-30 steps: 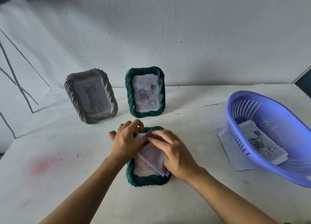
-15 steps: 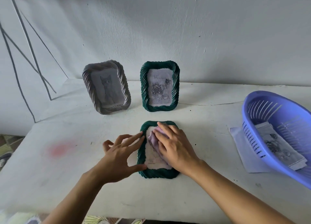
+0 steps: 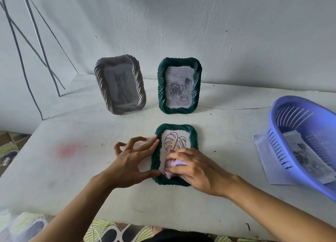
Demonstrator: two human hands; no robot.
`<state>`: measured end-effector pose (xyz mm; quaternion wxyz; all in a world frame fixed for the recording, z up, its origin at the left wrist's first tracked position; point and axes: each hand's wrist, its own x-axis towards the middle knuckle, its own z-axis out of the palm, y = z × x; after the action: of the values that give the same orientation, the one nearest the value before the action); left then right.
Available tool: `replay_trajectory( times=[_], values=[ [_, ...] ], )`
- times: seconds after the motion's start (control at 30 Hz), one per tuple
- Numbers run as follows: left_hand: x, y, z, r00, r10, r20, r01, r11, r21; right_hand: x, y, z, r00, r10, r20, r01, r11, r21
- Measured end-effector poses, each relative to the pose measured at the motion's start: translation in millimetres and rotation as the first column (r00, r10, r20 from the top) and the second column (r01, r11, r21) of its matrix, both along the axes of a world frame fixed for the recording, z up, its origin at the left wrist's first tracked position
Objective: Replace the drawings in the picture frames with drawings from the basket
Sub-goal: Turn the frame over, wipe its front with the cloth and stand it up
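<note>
- Head view: I judge the step in hand to be wiping the green frame (image 3: 193, 132), which lies flat on the counter (image 3: 87, 172) near its front edge with a leaf drawing (image 3: 174, 141) inside.
- Right grip (image 3: 198, 170) bunches a lilac cloth (image 3: 175, 164) on the frame's face. Left grip (image 3: 131, 161), fingers spread wide, braces its left edge.
- Next (my judgement): lift the cloth clear and stand the frame upright.

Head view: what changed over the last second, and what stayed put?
The right hand, holding the purple cloth, wiped down the lying green frame toward the person, uncovering the leaf drawing. The left hand slid off the frame's top to touch its left edge. The grey frame, the upright green frame and the basket stayed in place.
</note>
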<state>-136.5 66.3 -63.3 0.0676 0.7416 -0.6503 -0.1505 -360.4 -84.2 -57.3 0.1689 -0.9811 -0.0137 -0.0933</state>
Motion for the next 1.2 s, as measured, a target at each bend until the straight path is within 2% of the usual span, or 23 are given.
replay_trajectory(
  times=[0.1,0.23,0.4,0.53,0.67,0.73,0.8,0.93,1.03,1.2],
  values=[
    [1.3,-1.2,-2.3,1.000,0.005,-0.020,-0.004,1.000,0.011,-11.6,-17.8,-0.9,0.999,-0.020,-0.030,0.019,0.999,-0.035],
    [1.1,-0.7,-4.6,0.999,0.001,-0.032,-0.001,1.000,0.005,-13.3,-47.1,-2.8,0.986,-0.165,-0.026,0.162,0.982,-0.091],
    [0.3,-0.4,-6.6,0.999,0.000,-0.043,0.000,1.000,0.009,25.2,-46.8,-1.4,0.933,-0.340,0.120,0.356,0.919,-0.168],
    [-1.7,0.6,-6.0,1.000,-0.002,-0.016,0.002,1.000,0.008,58.9,-17.0,-5.6,0.872,-0.404,0.276,0.419,0.908,0.007],
    [-2.5,1.5,-6.2,1.000,0.002,-0.001,-0.002,1.000,-0.011,62.9,0.4,-1.7,0.866,-0.354,0.353,0.347,0.934,0.086],
    [-2.1,2.0,-5.9,1.000,0.003,-0.006,-0.003,1.000,-0.019,51.0,-2.8,1.2,0.921,-0.264,0.285,0.236,0.963,0.128],
    [-2.1,2.5,-5.2,1.000,0.003,0.008,-0.003,0.999,-0.038,36.2,-5.7,0.6,0.982,-0.102,0.161,0.076,0.984,0.161],
    [-2.4,2.0,-6.1,1.000,0.007,0.003,-0.007,0.999,-0.045,1.3,-13.4,5.5,0.998,0.057,0.032,-0.060,0.991,0.119],
    [-2.0,2.1,-7.1,0.999,0.016,-0.040,-0.018,0.999,-0.051,-14.6,-33.6,10.6,0.999,0.050,-0.014,-0.050,0.999,0.015],
    [-2.2,2.3,-8.2,0.996,0.020,-0.082,-0.025,0.998,-0.059,2.1,-64.0,5.7,0.986,-0.166,0.024,0.167,0.984,-0.063]
  ],
)
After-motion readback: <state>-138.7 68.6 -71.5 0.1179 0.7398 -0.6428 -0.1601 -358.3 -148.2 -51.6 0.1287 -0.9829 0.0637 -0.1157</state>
